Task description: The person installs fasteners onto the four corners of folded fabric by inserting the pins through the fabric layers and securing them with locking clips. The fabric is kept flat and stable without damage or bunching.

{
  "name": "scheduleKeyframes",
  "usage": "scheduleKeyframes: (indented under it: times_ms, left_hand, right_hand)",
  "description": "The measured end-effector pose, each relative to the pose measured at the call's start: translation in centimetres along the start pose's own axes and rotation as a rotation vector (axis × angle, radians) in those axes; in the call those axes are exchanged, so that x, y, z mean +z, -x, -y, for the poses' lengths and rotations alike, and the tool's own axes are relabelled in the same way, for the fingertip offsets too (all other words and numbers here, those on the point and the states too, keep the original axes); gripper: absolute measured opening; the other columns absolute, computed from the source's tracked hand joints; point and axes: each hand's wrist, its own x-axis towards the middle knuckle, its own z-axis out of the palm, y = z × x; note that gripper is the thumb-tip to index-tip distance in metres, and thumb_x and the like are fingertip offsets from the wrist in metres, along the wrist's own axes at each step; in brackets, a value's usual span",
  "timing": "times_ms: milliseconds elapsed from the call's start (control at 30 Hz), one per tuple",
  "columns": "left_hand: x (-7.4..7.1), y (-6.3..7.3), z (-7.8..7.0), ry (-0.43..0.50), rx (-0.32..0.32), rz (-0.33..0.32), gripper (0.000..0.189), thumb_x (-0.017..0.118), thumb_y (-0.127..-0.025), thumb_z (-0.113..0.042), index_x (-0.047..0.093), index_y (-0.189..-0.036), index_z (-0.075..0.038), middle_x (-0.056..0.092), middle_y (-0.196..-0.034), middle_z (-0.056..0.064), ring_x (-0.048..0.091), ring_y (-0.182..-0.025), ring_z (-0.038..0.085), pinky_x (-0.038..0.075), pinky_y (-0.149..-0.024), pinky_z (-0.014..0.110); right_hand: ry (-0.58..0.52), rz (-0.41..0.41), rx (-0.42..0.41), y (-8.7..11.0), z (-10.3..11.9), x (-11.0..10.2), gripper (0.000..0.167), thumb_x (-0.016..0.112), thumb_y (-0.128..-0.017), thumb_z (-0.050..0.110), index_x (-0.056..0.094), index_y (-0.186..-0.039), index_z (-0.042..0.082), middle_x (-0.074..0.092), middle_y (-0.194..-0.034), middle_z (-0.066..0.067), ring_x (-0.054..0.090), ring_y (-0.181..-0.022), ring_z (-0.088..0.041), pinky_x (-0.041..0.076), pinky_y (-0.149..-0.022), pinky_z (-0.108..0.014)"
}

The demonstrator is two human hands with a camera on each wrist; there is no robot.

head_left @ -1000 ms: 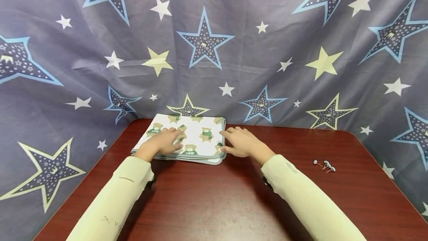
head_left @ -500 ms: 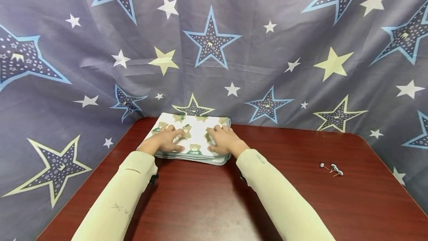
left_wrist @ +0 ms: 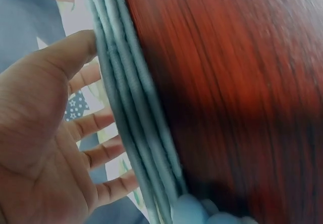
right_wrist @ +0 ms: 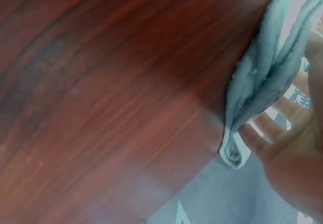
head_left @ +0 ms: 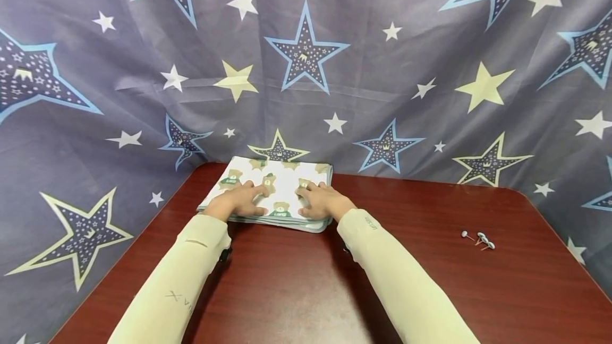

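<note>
A folded baby blanket (head_left: 282,174), white with printed teddy bears and pale green edging, lies at the table's back left. My left hand (head_left: 241,199) rests on its front left part with fingers spread, and my right hand (head_left: 321,200) rests on its front right part in the same way. In the left wrist view, several stacked folds of the edging (left_wrist: 128,77) run past the left thumb, with the fingers stretched over the top. From the right wrist view, the blanket's corner (right_wrist: 262,72) shows loose, uneven layers beside the right fingers.
Several small pins (head_left: 484,239) with pale round heads lie on the right of the dark red wooden table (head_left: 296,285). A grey curtain (head_left: 382,84) printed with stars hangs right behind the table's back edge and along its sides.
My right hand has moved left from the blanket's right edge onto its top. The left hand has stayed on the blanket. The head view has shifted slightly.
</note>
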Motion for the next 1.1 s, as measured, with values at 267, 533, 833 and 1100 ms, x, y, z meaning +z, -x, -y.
scheduleKeyframes:
  times_ms: [267, 533, 833, 1100]
  left_hand:
    - [0.0, 0.1, -1.1, -0.011, -0.035, 0.009, 0.053, 0.072, -0.091, -0.045, 0.056, -0.135, -0.02, 0.05, -0.132, 0.02, 0.046, -0.123, 0.045, 0.044, -0.094, 0.066]
    - [0.5, -0.3, -1.7, 0.015, -0.028, -0.001, 0.054, 0.073, -0.09, -0.045, 0.057, -0.136, -0.02, 0.05, -0.133, 0.022, 0.045, -0.125, 0.045, 0.044, -0.096, 0.067]
    - [0.5, -0.6, -2.7, 0.024, -0.013, -0.009, 0.054, 0.074, -0.09, -0.045, 0.058, -0.136, -0.021, 0.049, -0.133, 0.022, 0.046, -0.123, 0.044, 0.045, -0.098, 0.063]
    - [1.0, -0.9, -4.1, -0.005, -0.02, -0.007, 0.057, 0.072, -0.09, -0.048, 0.056, -0.139, -0.023, 0.05, -0.134, 0.018, 0.046, -0.125, 0.04, 0.044, -0.097, 0.064]
  right_hand:
    - [0.007, -0.005, -0.022, -0.1, -0.3, 0.3, 0.062, 0.057, -0.102, 0.045, 0.039, -0.158, 0.024, 0.028, -0.166, -0.008, 0.036, -0.143, -0.036, 0.025, -0.121, -0.047]
    - [0.0, -0.003, -0.054, 0.5, -1.3, 0.3, 0.06, 0.059, -0.101, 0.044, 0.042, -0.156, 0.025, 0.03, -0.165, -0.009, 0.035, -0.145, -0.036, 0.026, -0.121, -0.047]
    - [-0.044, -0.014, -0.057, 1.6, -2.4, 0.0, 0.059, 0.063, -0.1, 0.041, 0.046, -0.154, 0.024, 0.039, -0.159, -0.012, 0.039, -0.14, -0.039, 0.032, -0.117, -0.051]
    - [-0.062, -0.027, -0.075, 2.9, -3.5, 0.3, 0.058, 0.064, -0.099, 0.038, 0.048, -0.152, 0.022, 0.044, -0.154, -0.014, 0.043, -0.135, -0.04, 0.035, -0.114, -0.053]
